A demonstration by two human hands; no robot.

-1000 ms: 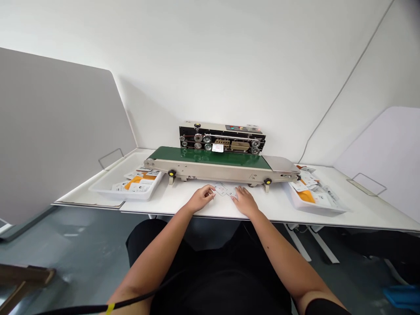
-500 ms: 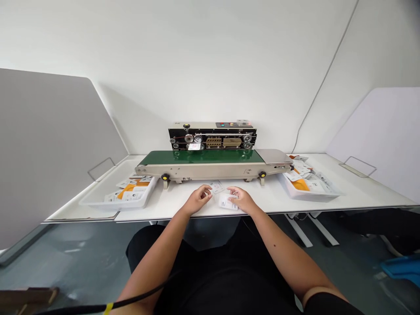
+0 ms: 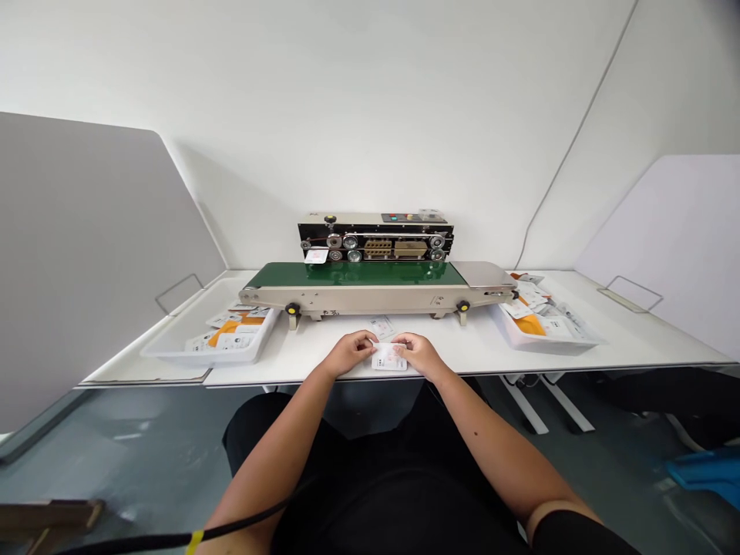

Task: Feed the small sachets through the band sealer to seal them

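Between my two hands, close to the table's front edge, is a small white printed packet (image 3: 389, 359). My left hand (image 3: 351, 353) pinches its upper left corner. The fingers of my right hand (image 3: 420, 354) are closed on its upper right side. Just behind my fingertips a second packet (image 3: 382, 327) lies on the table, partly hidden. Beyond it stands a band sealing machine (image 3: 375, 239) with a green conveyor belt (image 3: 352, 275). Another white packet (image 3: 316, 256) hangs at the left end of the machine's rollers.
To the left, a clear plastic bin (image 3: 263, 343) holds several white and orange packets. A similar bin (image 3: 537, 348) stands right of the conveyor. Grey partition panels (image 3: 98, 254) rise at both sides. A black cable (image 3: 248, 520) crosses by my left forearm.
The packet in my right hand has moved left, and my left hand has closed on its other corner. In the sealing machine, the hanging packet has travelled left along the rollers.
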